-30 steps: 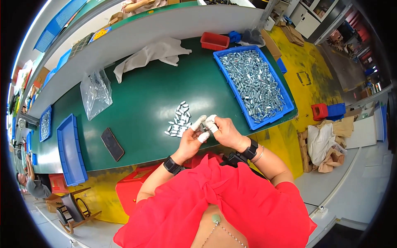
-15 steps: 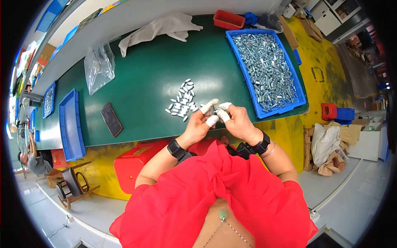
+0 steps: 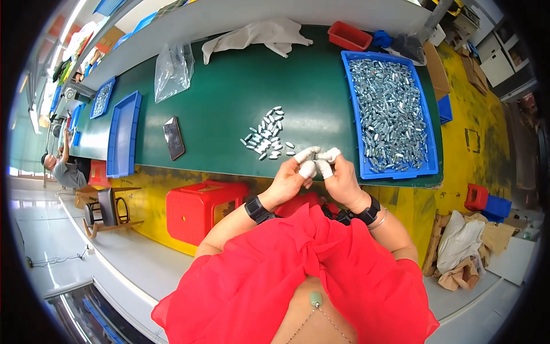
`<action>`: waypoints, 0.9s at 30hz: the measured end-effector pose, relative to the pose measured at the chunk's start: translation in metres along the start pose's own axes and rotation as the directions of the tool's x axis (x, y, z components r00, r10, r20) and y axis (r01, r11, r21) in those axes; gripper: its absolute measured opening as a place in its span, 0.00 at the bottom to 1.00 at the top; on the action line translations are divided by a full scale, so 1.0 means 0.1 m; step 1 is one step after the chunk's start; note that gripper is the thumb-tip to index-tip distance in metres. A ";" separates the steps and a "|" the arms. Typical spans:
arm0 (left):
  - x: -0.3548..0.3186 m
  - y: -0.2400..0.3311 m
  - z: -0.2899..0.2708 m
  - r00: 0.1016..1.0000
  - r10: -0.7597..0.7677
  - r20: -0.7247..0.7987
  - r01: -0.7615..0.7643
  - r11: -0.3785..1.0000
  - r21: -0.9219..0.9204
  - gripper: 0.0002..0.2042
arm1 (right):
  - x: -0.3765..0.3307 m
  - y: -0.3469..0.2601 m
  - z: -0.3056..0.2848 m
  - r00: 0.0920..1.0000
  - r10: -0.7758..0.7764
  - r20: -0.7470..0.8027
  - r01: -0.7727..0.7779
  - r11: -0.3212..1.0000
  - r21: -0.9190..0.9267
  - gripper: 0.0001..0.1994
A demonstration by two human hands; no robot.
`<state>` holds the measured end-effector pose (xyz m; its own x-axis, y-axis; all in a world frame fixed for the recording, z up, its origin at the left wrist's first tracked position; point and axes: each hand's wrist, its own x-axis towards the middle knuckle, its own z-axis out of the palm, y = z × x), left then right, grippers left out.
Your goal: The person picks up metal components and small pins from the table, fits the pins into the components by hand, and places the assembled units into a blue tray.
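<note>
Above the front edge of the green table, my left hand (image 3: 293, 176) and my right hand (image 3: 342, 179) meet fingertip to fingertip. White finger covers wrap the thumbs and forefingers of both. Pinched between them is a small metal part (image 3: 314, 156), dark grey and mostly hidden by the fingers. Just beyond my left hand lies a loose pile of small silvery metal parts (image 3: 264, 135), a couple of them apart from the rest near my fingers. To the right of my hands stands a blue tray (image 3: 353, 117) heaped with many similar parts.
A phone (image 3: 173, 138) and a long blue tray (image 3: 121, 137) lie to the left. Along the back are a clear plastic bag (image 3: 173, 71), a white cloth (image 3: 252, 38) and a red bin (image 3: 349, 36). A red stool (image 3: 192, 213) stands below the table edge; another person (image 3: 69, 172) is far left.
The view has turned, so the table and its things appear further right. My hands stay together with fingertips drawn closer around the small part. Two loose parts near my left hand show more plainly.
</note>
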<state>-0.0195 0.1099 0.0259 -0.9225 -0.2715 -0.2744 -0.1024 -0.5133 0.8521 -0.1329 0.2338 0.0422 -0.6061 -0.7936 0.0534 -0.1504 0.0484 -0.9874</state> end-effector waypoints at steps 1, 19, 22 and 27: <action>-0.01 -0.07 -0.09 0.999 -0.039 -0.037 0.034 0.990 -0.134 0.18 | -0.02 0.05 -0.03 0.990 -0.134 -0.035 0.127 0.979 -0.162 0.04; -0.15 0.41 -1.19 0.980 -0.104 -0.169 0.097 0.994 -0.047 0.19 | 0.82 0.80 0.87 0.993 0.101 0.054 -0.027 0.665 -0.746 0.09; -0.17 0.39 -1.21 0.983 -0.103 -0.149 0.104 0.995 -0.002 0.17 | 0.82 0.72 0.87 0.993 0.030 -0.110 -0.098 0.712 -0.695 0.09; -0.16 0.29 -1.07 0.996 -0.080 0.032 0.084 0.984 -0.155 0.14 | 0.76 -0.11 0.92 0.976 -0.199 -0.088 0.153 0.915 -0.374 0.07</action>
<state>0.0320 0.0123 0.0073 -0.9227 -0.2033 -0.3276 -0.1209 -0.6543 0.7465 -0.1055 0.1174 0.0437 -0.6304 -0.7307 0.2620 -0.5221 0.1493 -0.8397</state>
